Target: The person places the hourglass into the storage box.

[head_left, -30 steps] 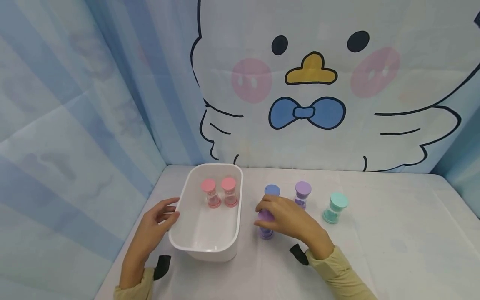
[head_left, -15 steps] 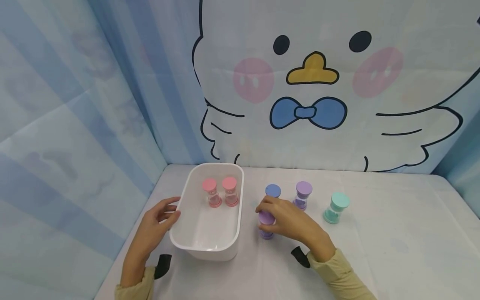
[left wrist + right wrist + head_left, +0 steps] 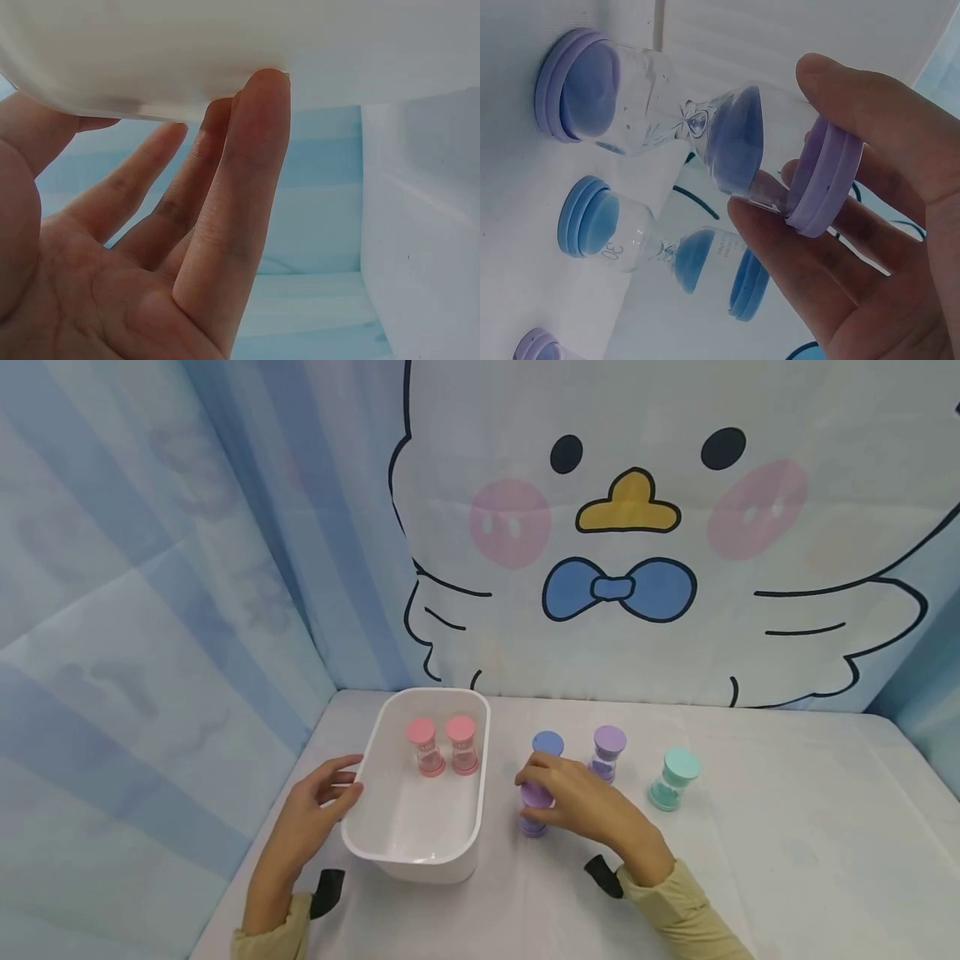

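Holding the cap of a purple hourglass (image 3: 533,810), the right hand (image 3: 592,806) closes its thumb and fingers around the upper purple disc, as the right wrist view shows clearly (image 3: 821,184). This hourglass stands on the table (image 3: 750,860) just right of the white tub (image 3: 411,852), with its lower cap on the surface. I judge that the grip from above is chosen because the cap is wide and flat, while the glass waist is thin and smooth.

The left hand (image 3: 311,814) rests against the left wall of the tub, near its rim. Its fingers (image 3: 247,172) are nearly straight and only touch the white plastic; they do not close around anything. It looks like this hand steadies the tub so that it does not slide.

Counting the hourglasses, I find six. Two pink hourglasses (image 3: 442,746) stand upright side by side at the far end inside the tub. On the table there are four: the purple one in the grip, one blue hourglass (image 3: 547,745) just behind it, a second purple hourglass (image 3: 607,750) to the right, and one mint green hourglass (image 3: 673,778) farther right, well apart from the tub. There is one tub. A printed cloth with a cartoon bird (image 3: 622,552) hangs behind the table.
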Tool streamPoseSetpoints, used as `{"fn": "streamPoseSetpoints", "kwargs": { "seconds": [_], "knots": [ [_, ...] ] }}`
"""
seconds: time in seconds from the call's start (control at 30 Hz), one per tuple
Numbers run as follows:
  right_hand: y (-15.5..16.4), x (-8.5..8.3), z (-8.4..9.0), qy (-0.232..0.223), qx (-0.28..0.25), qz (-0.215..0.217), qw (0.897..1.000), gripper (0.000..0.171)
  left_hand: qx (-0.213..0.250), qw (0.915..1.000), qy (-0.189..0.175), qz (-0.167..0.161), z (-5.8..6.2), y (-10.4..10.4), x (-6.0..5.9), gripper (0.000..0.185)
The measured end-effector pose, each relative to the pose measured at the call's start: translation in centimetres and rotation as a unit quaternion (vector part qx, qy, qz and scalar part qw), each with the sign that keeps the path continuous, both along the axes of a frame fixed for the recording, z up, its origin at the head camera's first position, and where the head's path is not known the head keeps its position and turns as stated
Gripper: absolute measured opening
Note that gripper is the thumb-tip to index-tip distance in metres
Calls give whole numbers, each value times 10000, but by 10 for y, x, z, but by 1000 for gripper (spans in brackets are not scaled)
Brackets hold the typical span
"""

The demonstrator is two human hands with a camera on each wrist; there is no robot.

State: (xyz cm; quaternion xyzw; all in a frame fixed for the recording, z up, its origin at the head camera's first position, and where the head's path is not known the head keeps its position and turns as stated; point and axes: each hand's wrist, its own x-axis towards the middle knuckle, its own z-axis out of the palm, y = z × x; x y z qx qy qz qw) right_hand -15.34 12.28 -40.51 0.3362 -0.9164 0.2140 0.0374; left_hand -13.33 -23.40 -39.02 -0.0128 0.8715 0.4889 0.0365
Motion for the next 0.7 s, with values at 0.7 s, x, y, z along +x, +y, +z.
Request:
{"fn": "streamPoseSetpoints", "kwargs": {
  "seconds": [0.7],
  "knots": [
    [3, 1, 25, 318, -78, -50, 9995, 36, 11, 10000, 9, 51, -2, 1, 0, 49]
  ]
}}
